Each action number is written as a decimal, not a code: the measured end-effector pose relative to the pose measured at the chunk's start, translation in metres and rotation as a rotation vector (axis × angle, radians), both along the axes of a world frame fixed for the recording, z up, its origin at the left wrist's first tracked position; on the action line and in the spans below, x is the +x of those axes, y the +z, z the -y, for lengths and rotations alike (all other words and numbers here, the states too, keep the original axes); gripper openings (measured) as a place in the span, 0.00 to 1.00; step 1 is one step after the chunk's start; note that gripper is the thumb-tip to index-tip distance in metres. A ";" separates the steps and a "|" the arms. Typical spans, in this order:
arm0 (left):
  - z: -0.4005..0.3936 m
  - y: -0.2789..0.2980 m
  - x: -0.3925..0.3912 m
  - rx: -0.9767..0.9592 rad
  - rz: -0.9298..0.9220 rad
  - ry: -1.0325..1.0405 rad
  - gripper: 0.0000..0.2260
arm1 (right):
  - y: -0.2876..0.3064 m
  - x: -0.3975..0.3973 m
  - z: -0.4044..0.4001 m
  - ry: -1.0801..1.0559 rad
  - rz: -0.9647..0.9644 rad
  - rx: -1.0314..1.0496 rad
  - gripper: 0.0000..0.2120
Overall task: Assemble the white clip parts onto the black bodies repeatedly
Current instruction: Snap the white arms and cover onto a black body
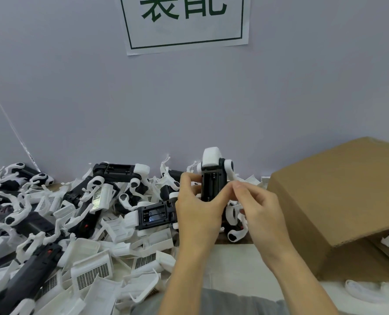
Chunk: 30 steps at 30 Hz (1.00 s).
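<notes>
A worktable (232, 258) against a pale lavender wall (211, 98). At left, a loose heap (59, 223) of parts covers the surface: matte black oblong bodies, glossy white curved clip arms with dark round ends, and white rectangular covers pierced by fine grilles. A second black body (153, 215) lies flat just left of the hands, its open recess facing up between white end pieces. At centre, the left hand (198, 210) grips the lower left side of an upright black body (213, 183), thumb and fingers curled round it; the body carries a rounded white cap (211, 156) on top and a white round-ended clip (228, 165) at its upper right, and its open compartment faces the camera. The right hand (260, 209) meets it from the right, fingertips pinched against the body's right edge, touching the left thumb. At right, a brown corrugated cardboard box (336, 201) stands tilted, apart from the hands. High on the wall hangs a white paper sign (186, 21) with a green border and large green Chinese characters, cropped at the top and not fully legible.
</notes>
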<state>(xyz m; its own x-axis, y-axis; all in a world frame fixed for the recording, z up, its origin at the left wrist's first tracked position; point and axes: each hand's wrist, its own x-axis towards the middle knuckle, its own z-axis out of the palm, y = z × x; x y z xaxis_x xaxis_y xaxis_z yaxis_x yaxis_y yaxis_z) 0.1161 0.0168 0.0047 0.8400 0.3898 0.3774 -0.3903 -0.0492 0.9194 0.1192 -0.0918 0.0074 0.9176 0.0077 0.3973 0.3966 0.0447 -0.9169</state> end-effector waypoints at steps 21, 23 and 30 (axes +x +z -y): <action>0.007 0.001 -0.001 -0.198 -0.295 -0.378 0.16 | 0.001 0.006 0.006 -0.052 -0.100 -0.088 0.18; 0.004 0.001 0.001 -0.261 -0.289 -0.371 0.17 | -0.001 0.010 0.010 -0.057 -0.186 -0.023 0.18; -0.001 -0.002 0.005 -0.324 -0.260 -0.311 0.14 | -0.044 0.026 0.047 -0.375 -0.313 -0.186 0.16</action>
<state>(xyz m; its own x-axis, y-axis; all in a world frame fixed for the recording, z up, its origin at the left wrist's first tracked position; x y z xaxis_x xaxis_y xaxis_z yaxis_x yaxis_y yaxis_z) 0.1213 0.0175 0.0025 0.9848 0.1686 0.0421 -0.0976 0.3361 0.9368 0.1454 -0.1383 -0.0368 0.9454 -0.3002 0.1267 0.0598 -0.2224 -0.9731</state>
